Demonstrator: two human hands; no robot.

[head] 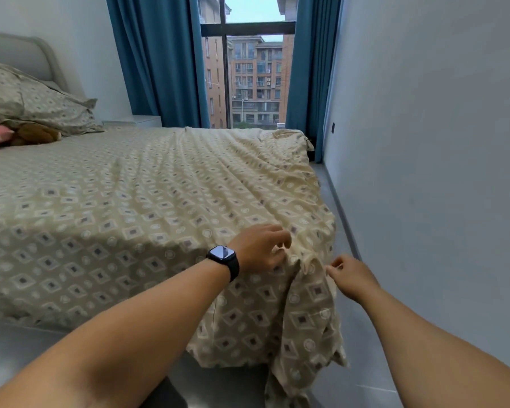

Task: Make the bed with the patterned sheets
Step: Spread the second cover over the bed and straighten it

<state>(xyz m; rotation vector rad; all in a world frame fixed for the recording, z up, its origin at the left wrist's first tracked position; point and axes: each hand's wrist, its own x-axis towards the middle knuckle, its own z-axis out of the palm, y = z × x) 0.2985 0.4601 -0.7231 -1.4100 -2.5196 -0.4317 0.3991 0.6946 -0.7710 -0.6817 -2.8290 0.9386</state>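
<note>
Left hand (pixel 261 248), arm outstretched, watch (pixel 223 258) at wrist, fingers curled, pinching sheet (pixel 147 201) at near bed corner. Right hand (pixel 352 278) extended just right of bunched fold, fingertips loosely curled, grip on cloth indeterminable. Sheet spread beyond fingers, draped below them.

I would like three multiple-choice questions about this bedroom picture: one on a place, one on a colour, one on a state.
1. Where is the pillow?
A. by the headboard
B. on the floor
C. at the window

2. What colour are the curtains?
A. red
B. blue
C. white

3. What is the left hand doing?
A. resting flat
B. hanging free
C. pinching the sheet

Answers:
1 A, it leans at the headboard end.
2 B, both panels beside the glass are blue.
3 C, its fingers gather cloth at the bed corner, while the right hand is just beside the fold.
</note>
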